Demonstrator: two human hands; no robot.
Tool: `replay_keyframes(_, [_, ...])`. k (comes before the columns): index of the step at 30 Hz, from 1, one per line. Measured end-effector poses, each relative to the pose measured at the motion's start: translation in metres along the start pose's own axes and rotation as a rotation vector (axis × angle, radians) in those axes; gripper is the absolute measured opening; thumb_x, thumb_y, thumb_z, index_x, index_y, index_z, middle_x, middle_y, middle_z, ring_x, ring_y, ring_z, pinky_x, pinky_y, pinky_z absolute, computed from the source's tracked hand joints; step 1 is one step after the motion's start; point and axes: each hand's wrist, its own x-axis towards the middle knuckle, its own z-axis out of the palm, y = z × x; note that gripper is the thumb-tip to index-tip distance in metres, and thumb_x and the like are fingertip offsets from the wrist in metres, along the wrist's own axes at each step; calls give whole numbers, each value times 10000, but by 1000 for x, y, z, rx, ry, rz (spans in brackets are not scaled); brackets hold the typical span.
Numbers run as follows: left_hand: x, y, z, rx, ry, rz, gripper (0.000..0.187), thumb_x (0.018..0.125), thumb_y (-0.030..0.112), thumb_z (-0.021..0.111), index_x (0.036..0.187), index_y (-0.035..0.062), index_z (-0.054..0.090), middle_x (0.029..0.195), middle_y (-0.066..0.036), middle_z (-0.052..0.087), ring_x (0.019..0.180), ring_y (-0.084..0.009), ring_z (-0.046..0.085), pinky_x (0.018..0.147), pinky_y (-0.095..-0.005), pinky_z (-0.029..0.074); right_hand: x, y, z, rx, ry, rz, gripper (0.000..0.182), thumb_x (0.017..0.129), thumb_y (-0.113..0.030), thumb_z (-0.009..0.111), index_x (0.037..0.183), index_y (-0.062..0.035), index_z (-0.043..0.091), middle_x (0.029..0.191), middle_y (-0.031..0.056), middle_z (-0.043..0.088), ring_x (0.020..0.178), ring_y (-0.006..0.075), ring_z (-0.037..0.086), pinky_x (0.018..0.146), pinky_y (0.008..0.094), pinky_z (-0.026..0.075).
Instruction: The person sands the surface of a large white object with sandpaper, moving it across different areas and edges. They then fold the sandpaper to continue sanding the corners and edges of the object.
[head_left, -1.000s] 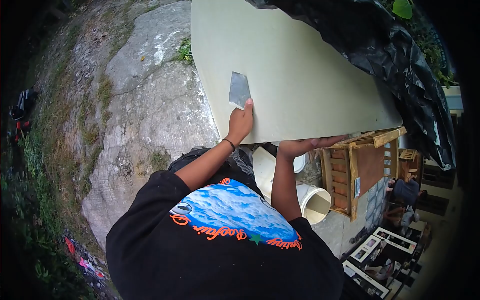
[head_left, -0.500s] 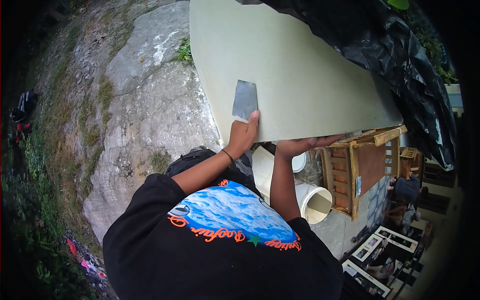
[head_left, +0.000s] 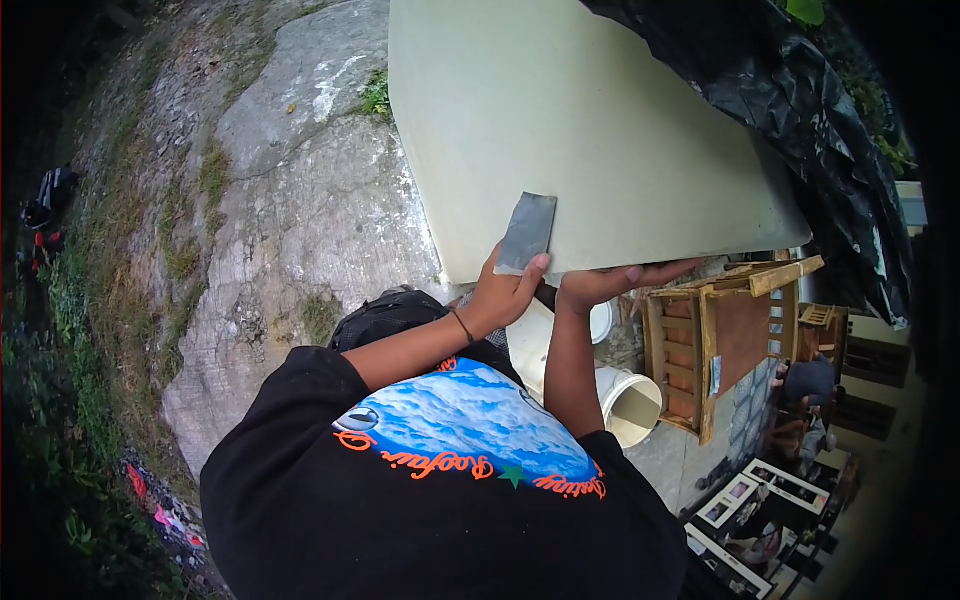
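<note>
A large pale, smooth panel (head_left: 600,140) slants up in front of me. My left hand (head_left: 503,297) is closed on a grey rectangular piece of sandpaper (head_left: 528,232), its thumb along the lower right edge. The sandpaper lies against the panel near its lower edge. Beside it, my right hand (head_left: 600,287) is at that lower edge, fingers stretched out along it to the right. Part of the right hand's fingers is hidden by the panel.
Black plastic sheeting (head_left: 790,110) covers the panel's right side. Under my right arm stands a white bucket (head_left: 632,408); a wooden cabinet-like piece (head_left: 745,345) is further right. Rough concrete (head_left: 310,200) spreads to the left. A person (head_left: 808,382) is in the background at right.
My left hand has slid the sandpaper right and down, closer to my right hand, and the sandpaper now tilts to the right. My right hand has barely shifted along the edge.
</note>
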Motion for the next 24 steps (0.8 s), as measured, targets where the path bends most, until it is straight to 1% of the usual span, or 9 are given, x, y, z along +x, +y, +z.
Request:
replay_keyframes(3, [10,-34,2,67,45,106,425,941,348,454,1081,-43,548,1083,-254,563,1039,-392,518,882,-417,418,0,0,-1,7,-8,-6,793,900,-532,252,1454,-39,-27,1493,209,-13,1384,328,111,1103,494,150])
replay_keyframes(8, [24,-85,-14,252,-124,-673,452,944,398,411,968,-17,588,892,-249,627,823,-420,585,752,-465,455,7,-9,-4,34,-2,33,783,908,-542,234,1454,-43,-23,1491,211,6,1382,332,121,1105,491,153])
replay_keyframes(10, [18,-66,-21,169,-109,-530,473,942,405,409,931,-33,587,734,-234,625,714,-438,590,686,-473,466,26,-11,-6,11,0,59,774,914,-543,219,1455,-42,-18,1489,214,19,1380,332,130,1108,479,155])
replay_keyframes(12, [13,-38,-21,29,-236,-441,491,947,381,410,1118,-64,527,996,-263,614,949,-425,578,832,-426,457,46,-15,-12,-46,55,31,744,929,-532,176,1457,-38,3,1491,223,54,1379,323,154,1115,449,162])
replay_keyframes(15, [8,-3,-7,-50,-145,170,637,943,310,443,1412,-41,193,1463,-212,245,1325,-382,274,1086,-375,231,43,-16,-4,15,62,-35,722,940,-517,132,1457,-25,23,1493,228,75,1380,312,169,1118,428,169])
replay_keyframes(18, [11,-18,6,97,-36,278,542,944,304,440,1352,-35,334,1378,-227,381,1246,-390,389,1036,-391,309,42,-18,-6,-22,62,-37,708,952,-494,114,1449,2,22,1499,222,73,1385,312,157,1121,425,160])
replay_keyframes(21, [22,-36,4,53,4,75,460,946,316,439,1261,-19,455,1269,-235,486,1153,-397,475,967,-413,372,46,-15,-7,-139,48,-69,701,958,-485,105,1445,9,7,1498,220,82,1387,319,151,1124,421,153])
replay_keyframes(23, [35,-50,-3,-14,-172,-549,425,945,336,442,1174,-13,521,1159,-232,552,1053,-398,532,904,-423,407,43,-16,-7,-176,32,-79,700,959,-484,101,1443,10,0,1496,221,90,1388,322,147,1124,421,149])
replay_keyframes(24, [39,-41,-11,-7,-216,-626,443,942,342,451,1183,-25,506,1157,-241,547,1043,-396,536,897,-407,414,43,-17,-7,-158,30,-61,698,958,-484,98,1443,8,-5,1493,223,99,1388,328,142,1123,426,153])
